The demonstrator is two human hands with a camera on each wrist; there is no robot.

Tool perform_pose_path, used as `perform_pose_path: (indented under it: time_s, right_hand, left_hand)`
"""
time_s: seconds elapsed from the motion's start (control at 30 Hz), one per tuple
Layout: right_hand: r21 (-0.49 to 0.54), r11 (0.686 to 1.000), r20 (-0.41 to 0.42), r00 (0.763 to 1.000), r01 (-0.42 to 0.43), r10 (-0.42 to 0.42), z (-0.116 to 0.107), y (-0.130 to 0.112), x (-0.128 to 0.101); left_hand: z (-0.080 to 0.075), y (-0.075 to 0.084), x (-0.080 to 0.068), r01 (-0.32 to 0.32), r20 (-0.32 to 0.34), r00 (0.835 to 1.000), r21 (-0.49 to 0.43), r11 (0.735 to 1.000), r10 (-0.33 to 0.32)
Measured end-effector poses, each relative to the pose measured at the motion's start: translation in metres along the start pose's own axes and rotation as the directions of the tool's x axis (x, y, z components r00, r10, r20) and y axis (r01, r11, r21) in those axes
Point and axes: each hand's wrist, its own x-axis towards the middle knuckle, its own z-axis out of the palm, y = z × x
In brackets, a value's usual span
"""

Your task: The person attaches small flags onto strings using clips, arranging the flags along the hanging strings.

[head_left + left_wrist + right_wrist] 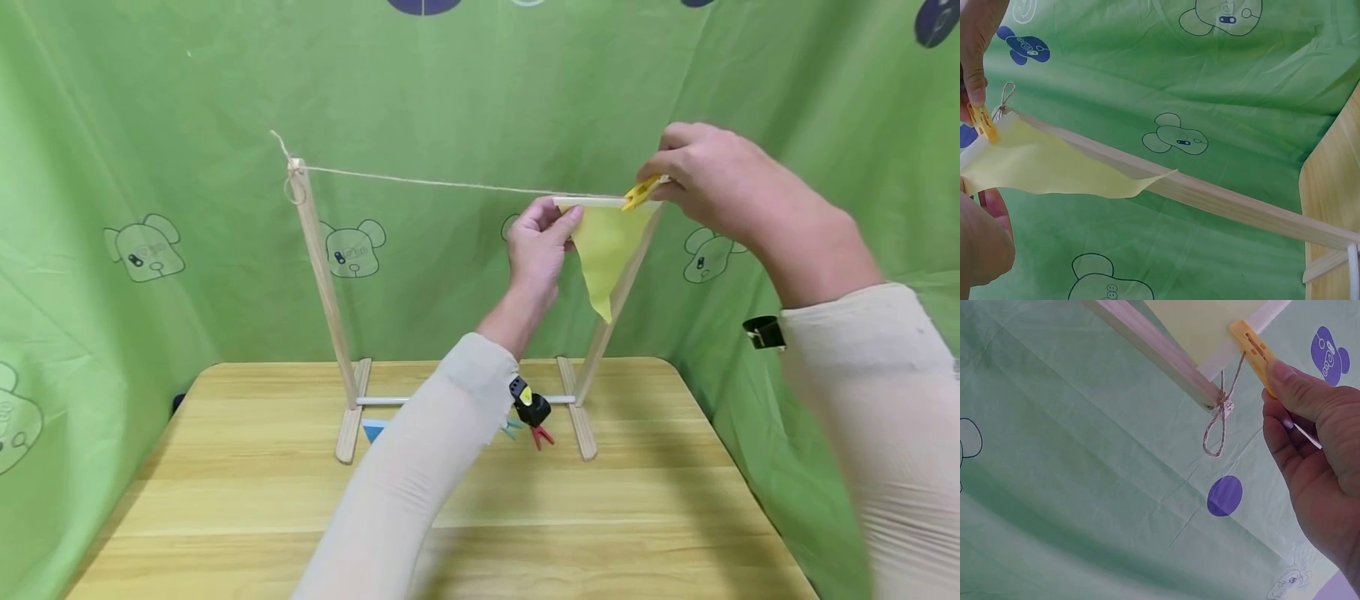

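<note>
A yellow triangular pennant (pixel 609 250) with a white top strip hangs at the right part of a thin string (pixel 420 179). My left hand (pixel 538 243) pinches its upper left corner between thumb and fingers. Near the pennant's other top corner, my right hand (pixel 712 177) grips a yellow clothespin (pixel 640 193). In the right wrist view the clothespin (pixel 1251 351) lies across the white strip, its far end over the strip. The left wrist view shows the pennant (pixel 1066 162) from the side, its tip curling. Whether the string is inside the clothespin's bite, I cannot tell.
Two wooden posts, left (pixel 322 275) and right (pixel 600 354), carry the string above a wooden table (pixel 600 525). A white rod (pixel 382 401) joins their feet. Beyond my left sleeve lie a blue piece (pixel 373 429), a red clothespin (pixel 542 437) and a teal one (pixel 512 428). Green curtains surround the table.
</note>
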Motion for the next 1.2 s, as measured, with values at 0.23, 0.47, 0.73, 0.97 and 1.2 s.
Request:
perform_pose_path:
  time_s: [0.23, 0.47, 0.73, 0.97, 1.2]
  right_hand:
    - [-0.006, 1.0, 0.009, 1.0, -0.006, 0.006, -0.0003, -0.0011, 0.0008]
    - [-0.002, 1.0, 0.002, 1.0, 0.004, -0.004, 0.0008, -0.0018, 0.0013]
    - [0.017, 1.0, -0.019, 1.0, 0.019, -0.019, 0.0033, -0.0033, 0.0003]
    - [0.02, 1.0, -0.01, 1.0, 0.023, -0.022, 0.0044, -0.0028, 0.0007]
    - [0.031, 1.0, -0.015, 1.0, 0.001, 0.0, 0.0053, -0.0051, 0.0002]
  left_hand:
    - [0.0021, -0.0009, 0.0006, -0.007, 0.009, 1.0, -0.016, 1.0, 0.008]
    - [0.0037, -0.0012, 0.0015, -0.016, -0.003, 1.0, -0.028, 0.999, 0.016]
    - [0.0045, -0.0013, 0.0015, -0.026, -0.004, 1.0, -0.034, 0.999, 0.026]
    - [0.0036, -0.0015, 0.0011, -0.016, -0.002, 1.0, -0.046, 0.999, 0.016]
    - [0.0002, -0.0009, 0.0017, -0.002, -0.016, 1.0, -0.026, 1.0, 0.002]
